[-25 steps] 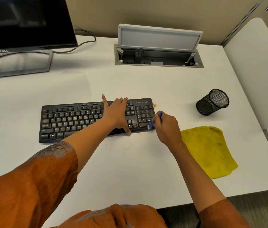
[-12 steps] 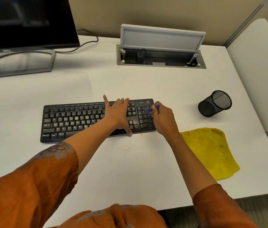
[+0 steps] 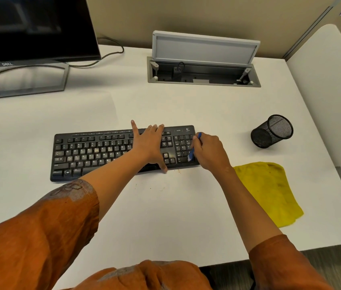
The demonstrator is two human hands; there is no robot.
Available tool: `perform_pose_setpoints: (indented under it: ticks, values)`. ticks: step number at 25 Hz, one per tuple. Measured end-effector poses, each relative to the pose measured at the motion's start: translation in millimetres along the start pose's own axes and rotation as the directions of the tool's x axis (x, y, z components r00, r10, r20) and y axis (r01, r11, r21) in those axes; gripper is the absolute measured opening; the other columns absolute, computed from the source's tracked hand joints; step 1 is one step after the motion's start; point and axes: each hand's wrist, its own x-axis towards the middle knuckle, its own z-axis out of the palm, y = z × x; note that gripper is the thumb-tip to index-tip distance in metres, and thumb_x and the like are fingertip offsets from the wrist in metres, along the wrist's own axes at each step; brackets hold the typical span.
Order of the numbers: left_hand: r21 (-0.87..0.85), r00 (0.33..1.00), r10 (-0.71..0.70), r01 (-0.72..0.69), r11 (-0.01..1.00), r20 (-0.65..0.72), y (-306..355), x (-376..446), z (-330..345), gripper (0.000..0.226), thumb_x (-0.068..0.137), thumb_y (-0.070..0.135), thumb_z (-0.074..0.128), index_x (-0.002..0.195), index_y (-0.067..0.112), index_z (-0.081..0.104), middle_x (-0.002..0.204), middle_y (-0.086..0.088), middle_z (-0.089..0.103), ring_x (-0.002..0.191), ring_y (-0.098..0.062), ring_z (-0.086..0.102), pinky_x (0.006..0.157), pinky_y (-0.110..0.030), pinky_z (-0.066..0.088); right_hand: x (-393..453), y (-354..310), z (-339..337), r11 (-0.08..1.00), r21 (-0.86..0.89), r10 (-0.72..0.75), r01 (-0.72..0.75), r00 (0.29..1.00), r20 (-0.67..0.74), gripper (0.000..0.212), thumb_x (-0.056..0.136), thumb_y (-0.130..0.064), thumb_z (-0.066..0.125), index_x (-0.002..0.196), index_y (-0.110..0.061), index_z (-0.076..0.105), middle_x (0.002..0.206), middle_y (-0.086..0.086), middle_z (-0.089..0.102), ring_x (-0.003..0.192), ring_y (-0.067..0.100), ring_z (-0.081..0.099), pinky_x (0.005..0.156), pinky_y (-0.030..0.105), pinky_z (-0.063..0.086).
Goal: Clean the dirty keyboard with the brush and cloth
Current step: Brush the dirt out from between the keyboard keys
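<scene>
A black keyboard (image 3: 94, 151) with dusty keys lies across the middle of the white desk (image 3: 186, 206). My left hand (image 3: 148, 143) lies flat on its right-centre keys with fingers spread, thumb over the front edge. My right hand (image 3: 209, 151) grips a small blue brush (image 3: 191, 153); the bristle end touches the lower right of the number pad, and the blue handle tip sticks up above my fingers. A crumpled yellow cloth (image 3: 270, 189) lies on the desk to the right of my right wrist, apart from the keyboard.
A black mesh pen cup (image 3: 272, 130) lies tipped on its side at the right. An open grey cable box (image 3: 203, 74) is set into the desk behind the keyboard. A monitor (image 3: 29, 28) on a grey stand is at back left. Small crumbs (image 3: 161, 188) dot the desk before the keyboard.
The brush went from the number pad's lower right up to its top half a second ago, and is now back down at the lower right. My left hand has stayed in place.
</scene>
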Motion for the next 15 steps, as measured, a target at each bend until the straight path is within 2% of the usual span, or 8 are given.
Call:
perform_pose_setpoints:
  ticks: [4, 7, 11, 13, 15]
  values:
    - [0.002, 1.000, 0.000, 0.000, 1.000, 0.001, 0, 0, 0, 0.157, 0.047, 0.078, 0.087, 0.164, 0.017, 0.001, 0.171, -0.007, 0.016, 0.159, -0.023, 0.011, 0.109, -0.076, -0.018, 11, -4, -10, 0.983, 0.141, -0.123, 0.114, 0.991, 0.051, 0.020, 0.104, -0.035, 0.045, 0.096, -0.026, 0.059, 0.079, -0.005, 0.071, 0.072, 0.020, 0.068, 0.066, 0.039, 0.057]
    - [0.005, 1.000, 0.000, 0.000, 1.000, 0.005, -1, 0, 0, 0.158, 0.047, 0.079, 0.086, 0.164, 0.017, 0.000, 0.171, -0.007, 0.015, 0.159, -0.023, 0.010, 0.109, -0.076, -0.017, 18, -10, -15, 0.969, 0.129, -0.227, 0.210, 0.965, 0.129, 0.014, 0.102, -0.032, 0.054, 0.100, -0.027, 0.067, 0.074, -0.004, 0.068, 0.064, 0.022, 0.060, 0.059, 0.033, 0.047]
    - [0.007, 1.000, -0.003, 0.003, 1.000, 0.011, -1, 0, -1, 0.159, 0.047, 0.078, 0.087, 0.164, 0.017, -0.002, 0.171, -0.007, 0.015, 0.159, -0.023, 0.010, 0.109, -0.076, -0.017, 29, -2, -27, 0.965, -0.057, -0.241, 0.257, 0.951, 0.194, 0.014, 0.100, -0.024, 0.057, 0.100, -0.024, 0.071, 0.075, -0.004, 0.066, 0.060, 0.011, 0.053, 0.057, 0.032, 0.039]
    - [0.007, 1.000, -0.002, 0.002, 1.000, 0.013, 0, -1, -2, 0.158, 0.048, 0.078, 0.087, 0.164, 0.016, -0.002, 0.171, -0.007, 0.015, 0.159, -0.023, 0.010, 0.109, -0.076, -0.017, 34, 3, -38, 0.951, -0.205, -0.197, 0.231, 0.965, 0.174, 0.016, 0.102, -0.022, 0.054, 0.098, -0.020, 0.070, 0.079, -0.001, 0.067, 0.061, 0.014, 0.051, 0.059, 0.031, 0.035]
    - [0.011, 1.000, -0.004, 0.004, 1.000, 0.011, 0, -2, -2, 0.158, 0.048, 0.077, 0.087, 0.164, 0.016, -0.001, 0.171, -0.007, 0.015, 0.159, -0.022, 0.011, 0.109, -0.076, -0.017, 35, 2, -45, 0.939, -0.256, -0.205, 0.229, 0.972, 0.118, 0.017, 0.102, -0.021, 0.053, 0.096, -0.018, 0.069, 0.079, -0.002, 0.067, 0.066, 0.020, 0.054, 0.060, 0.031, 0.036]
